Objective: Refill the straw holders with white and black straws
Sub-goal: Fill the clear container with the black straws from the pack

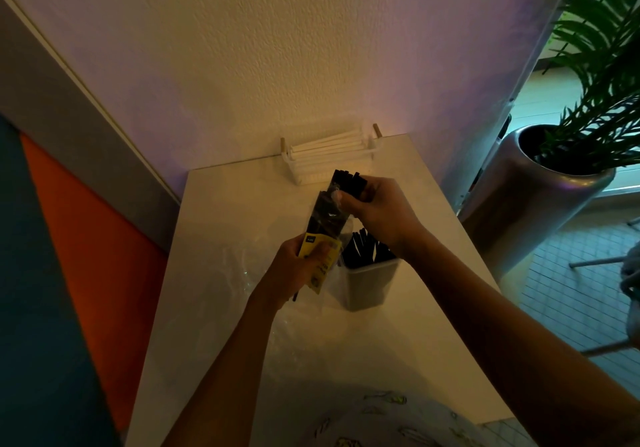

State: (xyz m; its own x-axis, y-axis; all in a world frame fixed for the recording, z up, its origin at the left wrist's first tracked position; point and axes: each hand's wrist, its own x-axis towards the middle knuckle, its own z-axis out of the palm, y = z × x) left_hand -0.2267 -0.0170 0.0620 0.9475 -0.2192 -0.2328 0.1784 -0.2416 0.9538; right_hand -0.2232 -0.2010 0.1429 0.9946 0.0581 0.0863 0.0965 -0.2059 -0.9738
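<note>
Two bare hands work above a white rectangular tabletop (214, 238), all places given relative to the clear square plastic holder (369, 282) standing on it. Left of holder: orange and teal wall panels (86, 238), crumpled clear plastic film (239, 273) lying flat on the tabletop. Left hand (298, 270), just left of holder and raised off the surface, clenches the yellow-labelled bottom end of a clear plastic packet of black straws (323, 228), packet tilted up and away. Holder itself contains loose black straws (367, 249) standing upright, leaning. Above holder, right hand (375, 209) grasps the bundle of black straw tips (348, 180) sticking out of the packet top. Behind holder, against the wall: white rack of white straws (329, 155) lying horizontal. Far right of holder, on tiled floor: silver round planter (540, 197) with green fern.
</note>
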